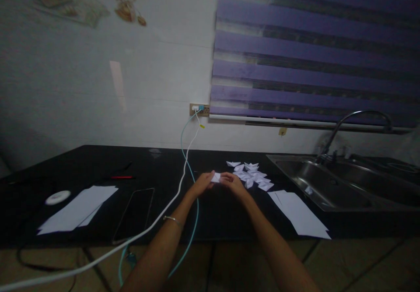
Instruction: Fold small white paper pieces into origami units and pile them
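**Two hands (218,180) hold one small folded paper (215,177) above the dark worktop (218,222)**

The left hand (204,184) and the right hand (231,182) meet in front of the person, near the middle of the worktop. Each grip is closed on the small folded paper, which is white and sits between the fingertips of both hands. Its exact fold is too small to tell. On the left wrist there is a thin bracelet (173,219).

Just beyond the right hand, to its right side, lies a group of white paper boats (252,174), close together and some of them touching. Nearer to the person, to the right of the right forearm, are flat white sheets (300,213), which overlap one another. Further right, a metal double sink (337,199) with a curved faucet (357,113) is set into the worktop.

To the left of the left arm lies a smartphone (134,213) with a dark screen. Beside it is a second pile of white sheets (78,209), with a white round disc (58,197) at its left edge. A slim red object (121,177) lies behind them; it is too dark to name it exactly.

A white cable (175,195) and a teal cable (197,213) come down from the wall outlet (206,110) and cross the worktop. The teal one passes behind the left wrist.
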`<state>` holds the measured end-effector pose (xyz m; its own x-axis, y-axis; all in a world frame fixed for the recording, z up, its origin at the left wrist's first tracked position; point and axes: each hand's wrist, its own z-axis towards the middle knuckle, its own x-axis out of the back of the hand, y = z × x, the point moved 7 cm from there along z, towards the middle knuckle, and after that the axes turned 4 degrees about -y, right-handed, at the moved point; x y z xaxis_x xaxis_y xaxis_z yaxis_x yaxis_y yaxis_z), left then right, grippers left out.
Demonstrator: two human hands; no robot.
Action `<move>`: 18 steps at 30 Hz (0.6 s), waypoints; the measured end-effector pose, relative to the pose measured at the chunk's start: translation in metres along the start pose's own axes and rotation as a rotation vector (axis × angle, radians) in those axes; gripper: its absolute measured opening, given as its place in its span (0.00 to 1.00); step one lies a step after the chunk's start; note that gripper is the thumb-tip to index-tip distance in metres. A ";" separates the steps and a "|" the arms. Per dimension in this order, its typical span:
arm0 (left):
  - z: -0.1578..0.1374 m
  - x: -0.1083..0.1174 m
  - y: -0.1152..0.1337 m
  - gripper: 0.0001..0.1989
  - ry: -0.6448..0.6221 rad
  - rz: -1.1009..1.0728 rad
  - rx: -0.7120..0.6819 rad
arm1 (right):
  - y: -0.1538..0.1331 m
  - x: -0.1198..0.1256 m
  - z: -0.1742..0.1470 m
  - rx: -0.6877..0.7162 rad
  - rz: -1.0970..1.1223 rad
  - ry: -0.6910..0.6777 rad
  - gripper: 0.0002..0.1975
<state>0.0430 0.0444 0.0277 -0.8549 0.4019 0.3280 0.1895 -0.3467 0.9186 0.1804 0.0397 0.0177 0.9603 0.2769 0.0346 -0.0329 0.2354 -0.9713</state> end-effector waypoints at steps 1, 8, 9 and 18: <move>0.000 -0.001 0.000 0.32 -0.005 -0.001 -0.005 | 0.000 0.000 0.000 0.003 -0.019 0.005 0.15; -0.001 -0.010 -0.007 0.28 -0.061 0.122 0.004 | -0.009 -0.003 0.002 0.104 -0.190 -0.016 0.14; -0.001 -0.010 -0.007 0.28 -0.064 0.134 0.000 | -0.009 -0.003 0.003 0.113 -0.196 -0.017 0.14; -0.004 -0.008 0.006 0.26 -0.019 0.139 -0.053 | 0.003 0.011 0.006 0.072 -0.181 0.114 0.16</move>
<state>0.0492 0.0353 0.0300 -0.8127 0.3626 0.4561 0.2795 -0.4442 0.8512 0.1896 0.0490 0.0170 0.9773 0.1181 0.1760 0.1270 0.3384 -0.9324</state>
